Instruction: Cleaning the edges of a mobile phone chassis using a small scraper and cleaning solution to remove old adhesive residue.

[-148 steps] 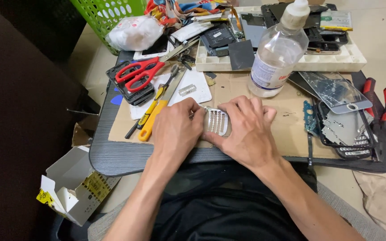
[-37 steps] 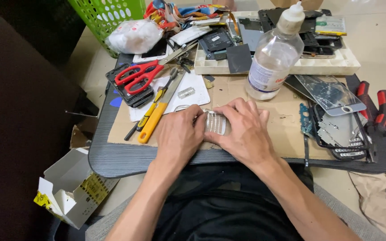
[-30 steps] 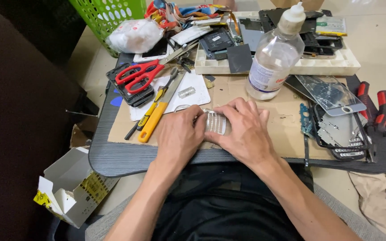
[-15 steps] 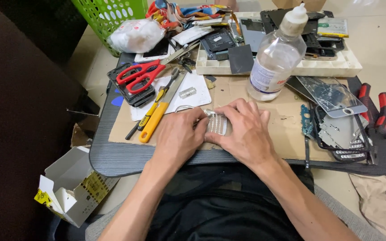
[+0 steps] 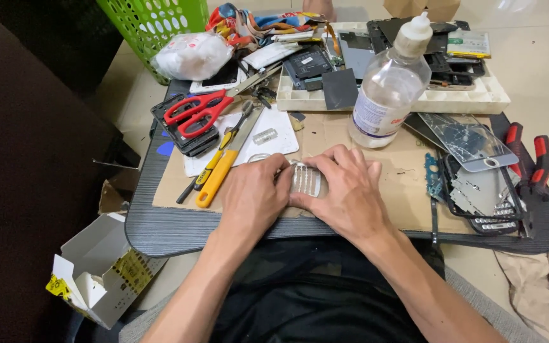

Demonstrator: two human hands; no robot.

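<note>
A small silver keypad panel point(image 5: 305, 180) sits on the brown cardboard sheet point(image 5: 389, 184) at the near edge of the dark worktop point(image 5: 179, 228), pinched from both sides. The left hand point(image 5: 253, 198) clamps its left edge, the right hand point(image 5: 344, 190) covers its right side, fingers curled over it. Just left lies a yellow-handled knife point(image 5: 220, 171); behind stands a clear plastic bottle point(image 5: 389, 89), red scissors point(image 5: 198, 111) further left.

a clear plastic bottle point(image 5: 389, 89) with a white nozzle stood on the cardboard sheet point(image 5: 401, 184) covering the dark desk point(image 5: 179, 232). red-handled scissors point(image 5: 201, 111) lay beside a yellow-handled knife point(image 5: 223, 168). a white tray point(image 5: 478, 101) held flat dark parts, a green basket point(image 5: 154, 22) stood behind, red pliers point(image 5: 528, 165) lay far right.
</note>
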